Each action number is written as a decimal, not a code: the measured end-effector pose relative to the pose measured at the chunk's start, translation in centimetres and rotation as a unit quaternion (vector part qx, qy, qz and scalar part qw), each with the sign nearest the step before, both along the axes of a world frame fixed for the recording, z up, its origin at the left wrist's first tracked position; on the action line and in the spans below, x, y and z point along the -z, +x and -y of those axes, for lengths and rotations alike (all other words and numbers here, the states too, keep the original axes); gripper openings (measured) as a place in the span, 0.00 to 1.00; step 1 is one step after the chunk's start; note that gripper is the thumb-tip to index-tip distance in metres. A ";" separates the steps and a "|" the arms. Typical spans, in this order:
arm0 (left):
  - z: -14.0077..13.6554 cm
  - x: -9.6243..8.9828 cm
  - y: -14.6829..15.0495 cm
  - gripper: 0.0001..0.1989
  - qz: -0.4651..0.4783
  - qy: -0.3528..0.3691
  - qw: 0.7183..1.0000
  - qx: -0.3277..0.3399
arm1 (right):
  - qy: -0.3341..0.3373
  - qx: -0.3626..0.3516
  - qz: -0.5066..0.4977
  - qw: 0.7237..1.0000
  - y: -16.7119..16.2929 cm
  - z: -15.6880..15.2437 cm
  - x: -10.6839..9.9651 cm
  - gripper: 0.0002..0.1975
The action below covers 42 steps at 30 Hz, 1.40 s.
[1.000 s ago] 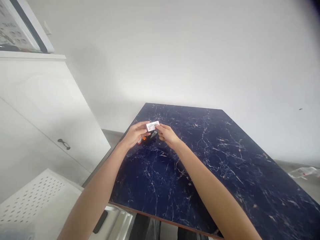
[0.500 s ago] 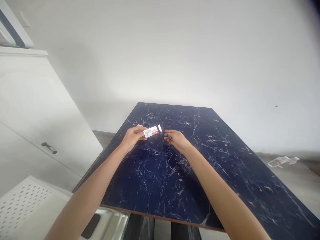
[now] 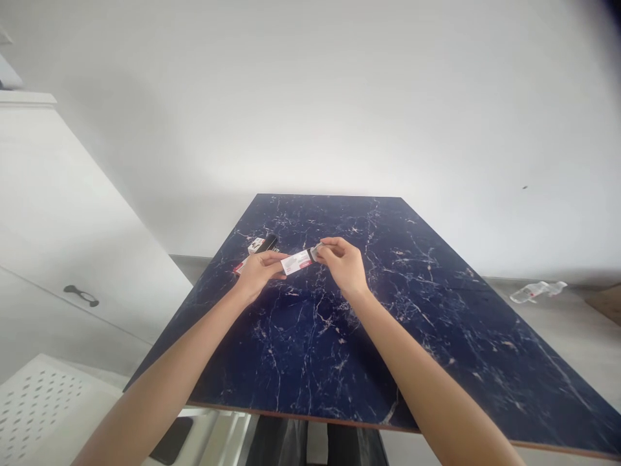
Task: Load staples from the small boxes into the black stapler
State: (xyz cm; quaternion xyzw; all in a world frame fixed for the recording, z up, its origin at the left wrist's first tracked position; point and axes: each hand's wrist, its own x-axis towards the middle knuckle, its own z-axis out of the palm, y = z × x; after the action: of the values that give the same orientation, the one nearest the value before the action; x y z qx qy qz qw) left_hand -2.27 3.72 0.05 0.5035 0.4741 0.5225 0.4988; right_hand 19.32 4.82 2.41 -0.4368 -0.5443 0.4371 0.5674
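My left hand (image 3: 258, 275) is closed around one end of a small white and red cardboard box (image 3: 296, 262), held tilted above the dark blue tabletop. The box's far end, with a dark opening, points toward my right hand (image 3: 343, 262). There my right thumb and fingers pinch a small greyish piece (image 3: 316, 250) right at the opening. Whether that piece is partly inside cannot be made out. Just behind my left hand lie a black elongated object (image 3: 267, 243) and a second white and red box (image 3: 255, 244), partly hidden by the hand.
The blue marbled table (image 3: 339, 382) stands against a white wall (image 3: 310, 97). To the left is a white cabinet with a dark handle (image 3: 81, 296), and below it a white perforated panel (image 3: 36, 401). A clear plastic bottle (image 3: 537, 291) lies on the floor at right.
My right hand has moved in to the box's open end, bringing the small grey piece against it. The view has shifted, uncovering the black object behind my left hand.
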 end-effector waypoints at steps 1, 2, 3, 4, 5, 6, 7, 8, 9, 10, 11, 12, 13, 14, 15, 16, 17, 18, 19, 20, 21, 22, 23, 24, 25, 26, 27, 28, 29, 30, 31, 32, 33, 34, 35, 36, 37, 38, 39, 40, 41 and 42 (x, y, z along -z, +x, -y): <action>0.1 0.0 0.2 0.21 0.005 0.002 1.000 -0.003 | 0.017 0.019 0.040 0.999 0.0 0.2 0.0 0.12; 0.2 0.0 0.3 0.20 0.011 0.005 1.000 -0.005 | 0.031 0.042 0.077 0.996 0.0 0.4 0.0 0.11; 0.3 0.0 0.5 0.19 0.016 0.008 1.000 -0.007 | 0.042 0.064 0.106 0.991 0.0 0.5 0.0 0.10; 0.4 -0.1 0.6 0.19 0.020 0.010 1.000 -0.009 | 0.047 0.085 0.124 0.988 0.0 0.6 0.0 0.10; 0.5 -0.1 0.7 0.18 0.024 0.012 1.000 -0.009 | 0.044 0.100 0.130 0.985 0.1 0.6 0.0 0.10; 0.6 -0.2 0.9 0.17 0.026 0.013 1.000 -0.007 | 0.035 0.107 0.132 0.985 0.1 0.6 0.0 0.10; 0.7 -0.2 1.0 0.16 0.027 0.013 1.000 -0.005 | 0.023 0.105 0.135 0.985 0.1 0.5 0.1 0.10; 0.7 -0.3 1.1 0.15 0.029 0.013 0.999 -0.003 | 0.011 0.096 0.142 0.985 0.2 0.5 0.1 0.10; 0.8 -0.3 1.2 0.15 0.032 0.013 0.999 -0.001 | 0.001 0.087 0.150 0.985 0.2 0.4 0.1 0.09; 0.8 -0.3 1.3 0.14 0.036 0.014 0.999 0.000 | -0.005 0.076 0.158 0.984 0.2 0.4 0.2 0.09; 0.8 -0.3 1.3 0.14 0.040 0.014 0.999 -0.004 | -0.007 0.066 0.164 0.984 0.2 0.5 0.2 0.09; 0.8 -0.2 1.3 0.14 0.045 0.015 0.999 -0.010 | -0.002 0.059 0.168 0.984 0.1 0.5 0.3 0.10; 0.8 -0.2 1.3 0.14 0.050 0.016 0.998 -0.018 | 0.008 0.057 0.169 0.984 0.0 0.6 0.3 0.11; 0.8 -0.1 1.3 0.14 0.056 0.015 0.998 -0.024 | 0.027 0.060 0.170 0.983 -0.2 0.8 0.4 0.12; 0.7 0.0 1.3 0.14 0.064 0.015 0.997 -0.029 | 0.052 0.062 0.175 0.981 -0.4 1.0 0.5 0.12; 0.6 0.1 1.2 0.15 0.073 0.015 0.997 -0.030 | 0.082 0.061 0.185 0.977 -0.6 1.2 0.5 0.13; 0.6 0.2 1.2 0.15 0.082 0.014 0.996 -0.029 | 0.113 0.056 0.198 0.972 -0.8 1.3 0.6 0.13; 0.5 0.3 1.1 0.15 0.092 0.013 0.995 -0.026 | 0.139 0.047 0.212 0.966 -1.0 1.5 0.7 0.14; 0.4 0.3 1.1 0.15 0.100 0.011 0.995 -0.023 | 0.153 0.035 0.221 0.963 -1.1 1.6 0.7 0.14; 0.4 0.4 1.0 0.14 0.106 0.008 0.994 -0.022 | 0.152 0.023 0.221 0.963 -1.2 1.7 0.8 0.15; 0.4 0.4 1.0 0.14 0.110 0.004 0.994 -0.020 | 0.134 0.017 0.209 0.969 -1.3 1.7 0.8 0.16; 0.4 0.4 1.0 0.14 0.112 -0.001 0.994 -0.017 | 0.107 0.017 0.183 0.977 -1.3 1.6 0.9 0.16; 0.4 0.4 1.0 0.14 0.113 -0.006 0.993 -0.015 | 0.077 0.018 0.149 0.986 -1.2 1.4 1.0 0.15; 0.4 0.4 1.0 0.14 0.113 -0.010 0.993 -0.012 | 0.047 0.015 0.110 0.993 -1.2 1.1 1.1 0.14; 0.5 0.3 1.1 0.15 0.112 -0.013 0.994 -0.008 | 0.020 0.005 0.069 0.997 -1.1 0.9 1.2 0.13; 0.5 0.3 1.1 0.15 0.112 -0.015 0.994 -0.003 | -0.003 -0.009 0.029 1.000 -1.0 0.6 1.3 0.12; 0.6 0.3 1.1 0.14 0.113 -0.016 0.993 0.002 | -0.023 -0.025 -0.007 0.999 -1.0 0.3 1.4 0.11; 0.7 0.2 1.2 0.14 0.113 -0.017 0.993 0.006 | -0.044 -0.040 -0.041 0.997 -0.9 0.2 1.5 0.10; 0.7 0.2 1.2 0.14 0.115 -0.018 0.993 0.009 | -0.064 -0.052 -0.073 0.994 -0.8 0.0 1.5 0.10; 0.7 0.2 1.2 0.14 0.117 -0.018 0.993 0.011 | -0.081 -0.060 -0.101 0.990 -0.8 0.0 1.6 0.10; 0.7 0.2 1.2 0.14 0.120 -0.018 0.993 0.013 | -0.094 -0.067 -0.122 0.986 -0.7 -0.1 1.6 0.11; 0.7 0.2 1.1 0.14 0.123 -0.017 0.992 0.015 | -0.104 -0.073 -0.139 0.982 -0.7 0.0 1.6 0.11; 0.7 0.1 1.0 0.14 0.126 -0.015 0.992 0.019 | -0.111 -0.077 -0.153 0.979 -0.6 0.0 1.6 0.11; 0.6 0.1 1.0 0.13 0.130 -0.012 0.991 0.025 | -0.117 -0.083 -0.164 0.976 -0.6 0.0 1.6 0.11; 0.6 0.1 0.9 0.13 0.132 -0.008 0.991 0.031 | -0.121 -0.091 -0.172 0.973 -0.6 0.1 1.6 0.12; 0.5 0.1 0.8 0.13 0.133 -0.005 0.990 0.037 | -0.124 -0.100 -0.178 0.971 -0.5 0.1 1.7 0.12; 0.5 0.1 0.7 0.13 0.133 -0.002 0.990 0.043 | -0.126 -0.109 -0.182 0.969 -0.5 0.1 1.8 0.12; 0.5 0.1 0.6 0.14 0.131 0.000 0.990 0.048 | -0.128 -0.115 -0.184 0.968 -0.5 0.0 1.9 0.12; 0.6 0.1 0.6 0.14 0.130 0.001 0.990 0.052 | -0.129 -0.118 -0.184 0.967 -0.6 0.0 2.0 0.13; 0.6 0.0 0.6 0.14 0.130 0.003 0.990 0.055 | -0.129 -0.116 -0.183 0.968 -0.6 0.0 2.2 0.13; 0.8 -0.1 0.7 0.14 0.131 0.006 0.990 0.057 | -0.127 -0.112 -0.179 0.969 -0.7 -0.1 2.3 0.13; 0.9 -0.1 0.9 0.14 0.130 0.010 0.990 0.057 | -0.124 -0.107 -0.174 0.971 -0.8 -0.1 2.4 0.14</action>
State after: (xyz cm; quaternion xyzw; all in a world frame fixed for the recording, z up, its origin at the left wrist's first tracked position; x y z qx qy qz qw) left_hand -1.38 2.81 0.20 0.4627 0.3705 0.5588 0.5800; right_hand 18.50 4.89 0.04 -0.3604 -0.4220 0.6287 0.5448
